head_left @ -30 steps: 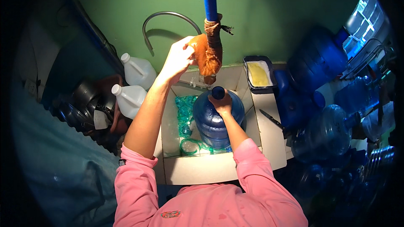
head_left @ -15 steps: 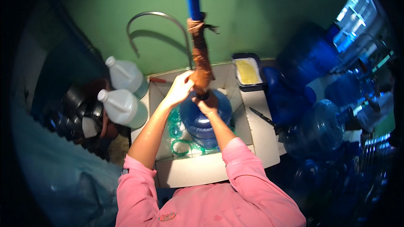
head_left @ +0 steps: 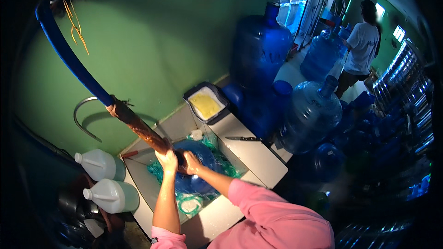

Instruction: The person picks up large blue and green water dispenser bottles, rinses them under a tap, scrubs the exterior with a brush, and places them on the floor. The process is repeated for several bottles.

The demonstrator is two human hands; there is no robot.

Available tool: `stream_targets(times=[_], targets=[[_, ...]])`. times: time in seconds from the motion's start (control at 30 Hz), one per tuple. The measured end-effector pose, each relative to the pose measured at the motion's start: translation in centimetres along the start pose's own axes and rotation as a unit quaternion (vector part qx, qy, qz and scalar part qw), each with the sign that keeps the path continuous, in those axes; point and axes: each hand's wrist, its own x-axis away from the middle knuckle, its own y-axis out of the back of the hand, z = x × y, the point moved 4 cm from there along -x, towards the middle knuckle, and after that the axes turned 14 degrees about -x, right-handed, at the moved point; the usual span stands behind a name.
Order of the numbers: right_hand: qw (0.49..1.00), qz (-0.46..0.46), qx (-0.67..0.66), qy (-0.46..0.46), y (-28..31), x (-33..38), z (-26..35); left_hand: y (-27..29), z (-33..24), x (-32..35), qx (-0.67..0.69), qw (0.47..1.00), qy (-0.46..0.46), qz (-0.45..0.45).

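Note:
A big round blue water jug (head_left: 203, 154) stands in a tiled basin (head_left: 143, 170), its mouth hidden by my hands. From the upper left a blue hose (head_left: 69, 60) comes down to it, its lower length bound in a wet brown wrapping (head_left: 138, 127). My left hand (head_left: 167, 160) is closed round the bottom of this wrapping, just over the jug. Beside it my right hand (head_left: 190, 163) is closed at the jug's neck, where the hose end meets it; its fingertips are partly hidden. Green plastic strands (head_left: 189, 204) lie around the jug in the basin.
Two white jugs of liquid (head_left: 113, 196) stand left of the basin. On its right ledge lies a knife (head_left: 243, 138), near a dark tub (head_left: 205, 103) with something yellow inside. Several water jugs (head_left: 311, 115) crowd the right. Further off stands a person (head_left: 362, 41).
My view has swung right, bringing the jugs and the person into sight. Both hands stay at the jug's mouth; the left has slid a little lower on the wrapped hose.

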Motion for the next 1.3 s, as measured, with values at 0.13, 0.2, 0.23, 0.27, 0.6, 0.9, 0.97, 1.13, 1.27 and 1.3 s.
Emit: stream_targets(times=[0.13, 0.2, 0.23, 0.27, 0.6, 0.9, 0.97, 1.13, 1.27, 1.3], targets=[[0.989, 0.103, 0.065, -0.082, -0.7, -0.5, 1.0, 0.8, -1.4, -0.1, -0.042, 0.994, -0.004, 0.104], [0.994, 0.07, 0.021, -0.087, -0.3, -2.6, 3.3, 1.9, -3.6, -0.9, -0.083, 0.982, -0.067, 0.156], [0.996, 0.078, -0.016, -0.048, 0.0, -4.0, 5.1, 2.9, -5.1, -1.3, -0.115, 0.975, -0.113, 0.157], [0.991, 0.1, 0.05, -0.078, 0.0, -5.5, 6.6, 3.5, -6.0, -1.9, -0.047, 0.973, -0.055, 0.218], [0.99, 0.124, -0.041, 0.058, -1.3, -7.3, 20.3, 8.0, -16.4, -3.4, -0.075, 0.95, -0.128, 0.275], [0.978, 0.192, 0.038, -0.07, -2.5, -2.9, 15.8, 7.2, -10.9, -0.8, -0.096, 0.962, -0.012, 0.254], [0.949, 0.297, -0.077, -0.072, -3.5, -1.8, 15.8, 7.9, -10.8, -0.8, -0.102, 0.962, -0.014, 0.254], [0.997, 0.072, 0.0, 0.004, -3.0, -2.4, 13.6, 9.0, -12.3, 0.8, -0.279, 0.907, -0.304, 0.085], [0.987, 0.138, -0.081, -0.008, -4.1, -2.1, 12.7, 8.8, -10.4, 0.2, -0.406, 0.894, -0.061, 0.18], [0.986, 0.124, -0.108, 0.016, -3.7, -2.1, 13.0, 9.2, -11.1, -0.1, -0.335, 0.919, -0.105, 0.179]])
